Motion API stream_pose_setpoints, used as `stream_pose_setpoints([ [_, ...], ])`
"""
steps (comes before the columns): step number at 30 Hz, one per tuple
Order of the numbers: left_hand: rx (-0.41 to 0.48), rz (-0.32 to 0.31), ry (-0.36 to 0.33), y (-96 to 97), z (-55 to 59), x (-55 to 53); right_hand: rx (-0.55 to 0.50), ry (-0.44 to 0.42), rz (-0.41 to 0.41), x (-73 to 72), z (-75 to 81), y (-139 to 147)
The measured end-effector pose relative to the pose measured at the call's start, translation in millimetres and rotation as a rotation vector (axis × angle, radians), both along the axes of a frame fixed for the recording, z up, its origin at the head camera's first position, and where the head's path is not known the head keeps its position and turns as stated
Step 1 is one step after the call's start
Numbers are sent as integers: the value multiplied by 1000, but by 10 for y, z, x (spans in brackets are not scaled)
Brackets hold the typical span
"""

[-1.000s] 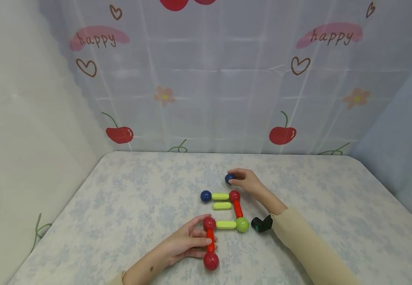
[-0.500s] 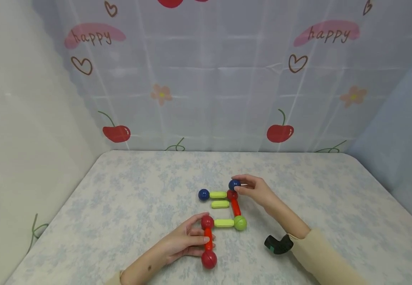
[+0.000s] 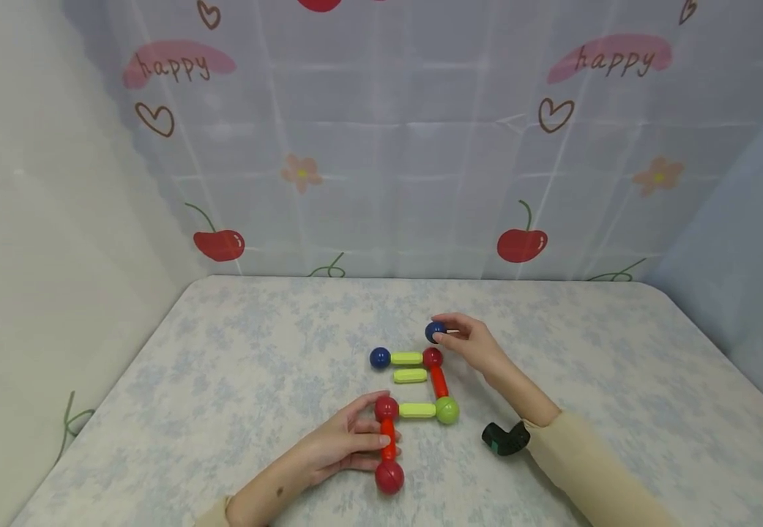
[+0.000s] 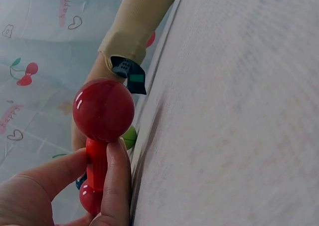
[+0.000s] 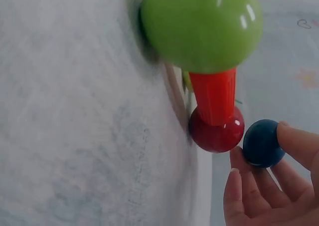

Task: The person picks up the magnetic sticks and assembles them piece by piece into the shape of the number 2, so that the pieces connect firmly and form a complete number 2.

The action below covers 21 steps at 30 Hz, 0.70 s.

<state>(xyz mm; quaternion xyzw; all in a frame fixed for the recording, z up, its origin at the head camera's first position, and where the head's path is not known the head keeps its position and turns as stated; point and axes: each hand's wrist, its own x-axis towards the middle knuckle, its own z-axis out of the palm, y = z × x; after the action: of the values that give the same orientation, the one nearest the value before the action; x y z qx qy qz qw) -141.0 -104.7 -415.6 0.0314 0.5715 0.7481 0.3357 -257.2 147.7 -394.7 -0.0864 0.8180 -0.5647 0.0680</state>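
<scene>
My left hand grips a red rod with a red ball at its near end and another red ball at its far end. From there the chain runs through a yellow-green rod, a green ball, a red rod, a red ball and a yellow-green rod to a blue ball. My right hand pinches a second blue ball between thumb and fingers, just beyond the far red ball. A small gap shows between those two balls.
A loose yellow-green rod lies inside the bend of the chain. A black angled device sits at my right sleeve. Behind the patterned table hangs a printed curtain.
My right hand brought the blue ball near to the far red ball, then drew it back a little. Its forearm and the black device shifted right. My left hand keeps its grip.
</scene>
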Motion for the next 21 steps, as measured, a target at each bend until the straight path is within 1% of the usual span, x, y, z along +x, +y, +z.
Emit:
stream_pose_setpoints([
  [3, -1, 1, -7, 7, 6, -7, 46, 20, -26, -56, -46, 26],
  [6, -5, 4, -14, 12, 14, -12, 88, 14, -41, -89, -91, 54],
  [11, -11, 9, -21, 11, 26, -15, 188, 46, -22, -106, -130, 59],
  [14, -12, 12, -23, 9, 30, -14, 225, 77, -8, -104, -131, 57],
  [16, -11, 13, -22, 9, 31, -12, 222, 102, 6, -91, -127, 64],
  [18, -8, 10, -21, 10, 31, -11, 192, 128, 40, -61, -125, 75],
  [21, 3, 3, -16, 9, 31, -7, 114, 160, 138, 20, -130, 86],
])
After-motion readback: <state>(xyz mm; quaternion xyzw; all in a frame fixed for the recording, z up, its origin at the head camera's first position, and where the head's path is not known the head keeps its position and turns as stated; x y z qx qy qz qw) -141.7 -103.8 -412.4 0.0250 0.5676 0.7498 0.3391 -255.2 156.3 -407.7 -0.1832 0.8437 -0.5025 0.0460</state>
